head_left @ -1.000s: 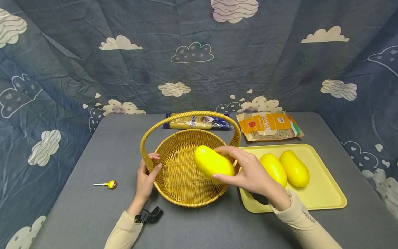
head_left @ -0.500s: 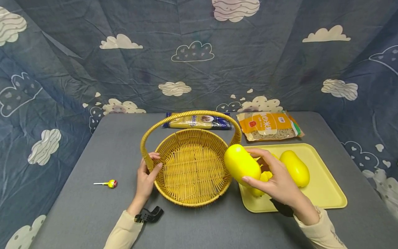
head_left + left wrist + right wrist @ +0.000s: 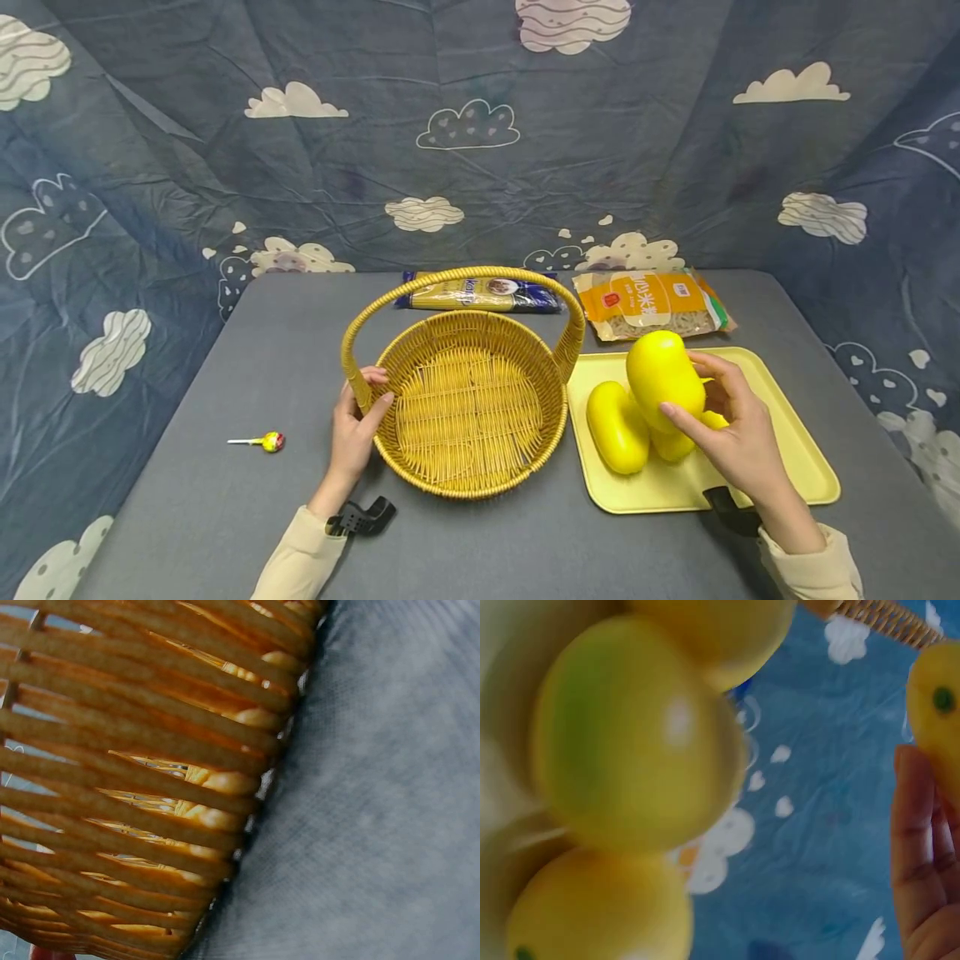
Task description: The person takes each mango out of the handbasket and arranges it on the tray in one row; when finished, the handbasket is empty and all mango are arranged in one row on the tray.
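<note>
A round wicker basket (image 3: 468, 408) with a tall arched handle stands mid-table, its inside bare. My left hand (image 3: 354, 433) grips its left rim at the foot of the handle, thumb towards the inside. In the left wrist view the woven basket side (image 3: 135, 780) fills much of the picture. Over the yellow tray (image 3: 795, 467), my right hand (image 3: 738, 429) holds a yellow mango (image 3: 663, 379) between thumb and fingers. Beneath and beside it lie more mangoes, including one (image 3: 617, 427) at the tray's left; the held mango and hand partly cover the others. The right wrist view shows these mangoes (image 3: 637, 742) close up.
A lollipop (image 3: 262, 442) lies on the table left of the basket. Behind the basket is a blue and yellow pasta pack (image 3: 480, 293). An orange bag of dry food (image 3: 652, 304) lies behind the tray. A cloud-patterned cloth (image 3: 465, 192) hangs around the table.
My right hand has carried the mango from over the basket rightwards to over the tray, uncovering the mango at the tray's left. My left hand has kept its hold on the basket.
</note>
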Tool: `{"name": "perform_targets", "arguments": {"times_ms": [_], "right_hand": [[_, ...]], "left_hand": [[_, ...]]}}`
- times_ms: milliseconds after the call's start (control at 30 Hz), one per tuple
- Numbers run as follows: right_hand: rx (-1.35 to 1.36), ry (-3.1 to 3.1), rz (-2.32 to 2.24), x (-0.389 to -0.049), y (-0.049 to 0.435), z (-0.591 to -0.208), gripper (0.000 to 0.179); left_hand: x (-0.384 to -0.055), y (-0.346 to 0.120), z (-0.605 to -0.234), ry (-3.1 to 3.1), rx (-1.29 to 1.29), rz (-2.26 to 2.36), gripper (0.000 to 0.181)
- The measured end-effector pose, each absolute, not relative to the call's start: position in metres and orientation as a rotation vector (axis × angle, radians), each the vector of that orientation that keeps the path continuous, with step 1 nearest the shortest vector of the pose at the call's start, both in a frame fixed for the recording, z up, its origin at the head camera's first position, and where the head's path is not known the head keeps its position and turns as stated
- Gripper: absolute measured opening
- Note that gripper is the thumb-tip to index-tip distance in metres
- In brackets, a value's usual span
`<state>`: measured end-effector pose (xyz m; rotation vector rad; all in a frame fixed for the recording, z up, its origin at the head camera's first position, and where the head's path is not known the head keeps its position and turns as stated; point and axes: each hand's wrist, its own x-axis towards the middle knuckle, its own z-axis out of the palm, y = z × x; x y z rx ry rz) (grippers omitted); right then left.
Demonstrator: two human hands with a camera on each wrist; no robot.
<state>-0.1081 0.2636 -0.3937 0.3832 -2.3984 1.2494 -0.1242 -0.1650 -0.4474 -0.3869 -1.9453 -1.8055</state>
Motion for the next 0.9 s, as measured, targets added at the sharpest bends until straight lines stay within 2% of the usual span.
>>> {"name": "perform_targets", "arguments": {"times_ms": [433,900], "right_hand": [[-0.209,-2.34,1.16,-0.117,0.312,-0.407,0.064],[-0.499,-2.41,1.153,-0.122,0.349,-0.417,0.058]], "left_hand": [[-0.125,-0.164,-0.446,-1.939,-0.39,-1.798,0.017],[-0.124,-0.164,-0.446,-1.948,-0.376,-1.812,0.017]]}}
